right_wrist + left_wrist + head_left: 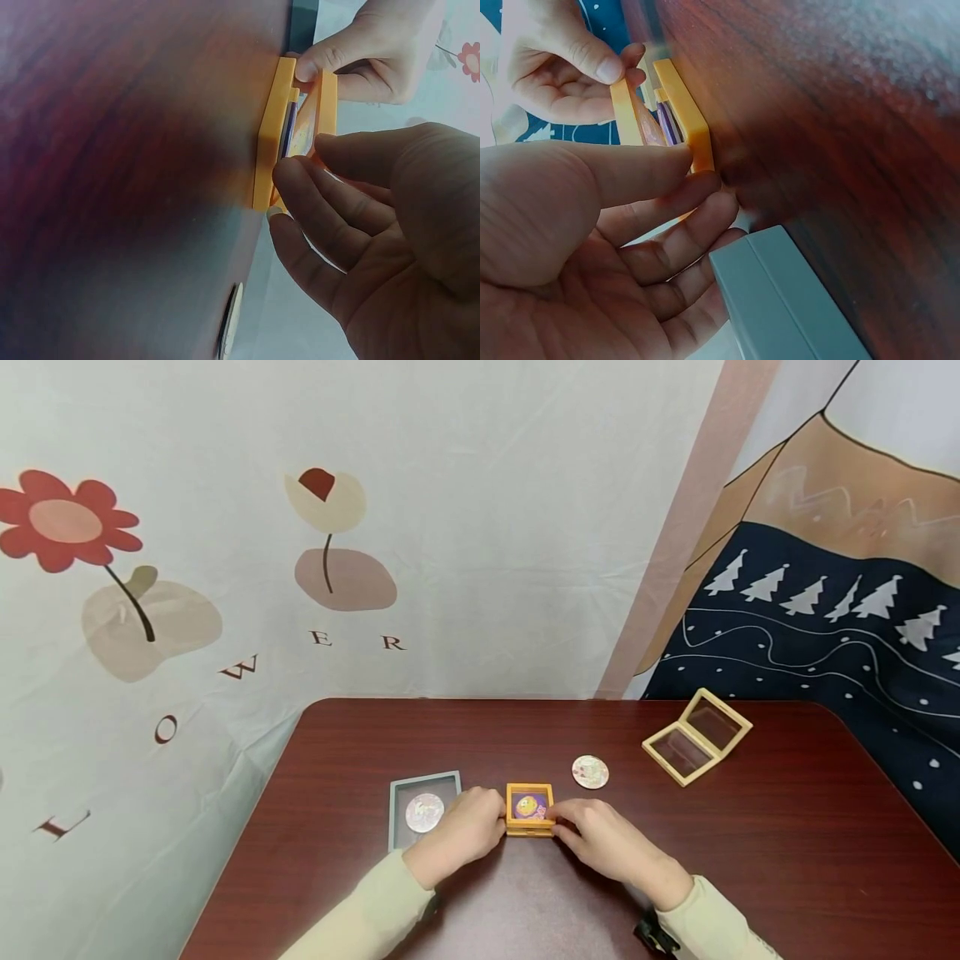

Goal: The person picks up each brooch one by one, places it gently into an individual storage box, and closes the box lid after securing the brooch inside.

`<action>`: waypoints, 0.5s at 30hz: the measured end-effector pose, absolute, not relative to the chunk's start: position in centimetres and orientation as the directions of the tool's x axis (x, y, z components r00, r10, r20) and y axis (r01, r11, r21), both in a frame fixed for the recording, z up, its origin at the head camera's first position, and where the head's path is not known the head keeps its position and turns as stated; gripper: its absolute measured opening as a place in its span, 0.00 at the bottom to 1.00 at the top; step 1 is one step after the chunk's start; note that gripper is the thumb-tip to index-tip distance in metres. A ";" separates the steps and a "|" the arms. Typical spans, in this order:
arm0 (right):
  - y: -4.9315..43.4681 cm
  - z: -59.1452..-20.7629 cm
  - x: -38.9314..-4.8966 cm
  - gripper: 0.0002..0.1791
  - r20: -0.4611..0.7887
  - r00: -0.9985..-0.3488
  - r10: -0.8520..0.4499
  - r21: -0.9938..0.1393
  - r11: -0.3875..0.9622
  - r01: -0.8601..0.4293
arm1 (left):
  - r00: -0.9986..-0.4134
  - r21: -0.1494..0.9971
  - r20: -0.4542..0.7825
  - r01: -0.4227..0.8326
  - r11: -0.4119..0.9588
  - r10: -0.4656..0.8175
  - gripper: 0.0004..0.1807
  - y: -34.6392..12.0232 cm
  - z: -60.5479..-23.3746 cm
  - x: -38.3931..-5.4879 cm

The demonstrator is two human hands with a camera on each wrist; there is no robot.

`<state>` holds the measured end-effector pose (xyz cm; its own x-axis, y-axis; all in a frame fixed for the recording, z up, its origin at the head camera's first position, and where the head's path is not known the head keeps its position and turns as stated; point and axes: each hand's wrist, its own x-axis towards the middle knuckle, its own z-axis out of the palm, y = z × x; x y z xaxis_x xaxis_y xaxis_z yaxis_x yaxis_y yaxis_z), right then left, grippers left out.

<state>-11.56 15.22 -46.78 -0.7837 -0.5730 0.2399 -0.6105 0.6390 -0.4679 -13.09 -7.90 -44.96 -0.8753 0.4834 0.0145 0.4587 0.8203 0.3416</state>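
Note:
A small orange hinged display frame (530, 832) stands on the table between both hands, its two halves slightly apart in the wrist views. Behind its clear film is a purple piece with a yellow figure (529, 807). My left hand (468, 828) pinches the left side of the lower half (699, 146) between thumb and fingers. On the opposite side, my right hand (603, 837) pinches the tilted upper half (328, 97), with the thumb on its edge and fingertips at the gap. The fingers partly hide the frame in both wrist views.
A larger grey-blue frame (393, 814) with a silvery round disc (425, 812) lies beside the left hand, partly behind it. Beyond the right hand lies a printed round disc (590, 772). A pale yellow frame (700, 738) sits unfolded at the back right, near the table's far edge.

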 end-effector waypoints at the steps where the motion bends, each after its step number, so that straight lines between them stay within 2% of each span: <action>1: 15.2 -46.8 -11.6 0.06 0.241 -0.782 -0.575 -0.467 0.638 -0.612 | -0.875 0.342 0.010 0.458 0.821 0.484 0.20 -7.9 -45.0 -13.1; 10: 15.2 -46.8 -11.6 0.05 0.225 -0.781 -0.582 -0.469 0.638 -0.610 | -0.875 0.348 -0.041 0.439 0.828 0.482 0.19 -7.9 -44.6 -12.7; 15: 15.2 -46.8 -11.6 0.04 0.211 -0.792 -0.573 -0.477 0.647 -0.595 | -0.885 0.312 -0.071 0.419 0.853 0.460 0.16 -7.8 -44.5 -12.3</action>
<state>-11.59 15.23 -46.81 -0.7920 -0.5729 0.2107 -0.5949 0.6471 -0.4768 -12.31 -7.83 -44.52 -0.8850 0.4602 -0.0706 0.4186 0.8529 0.3120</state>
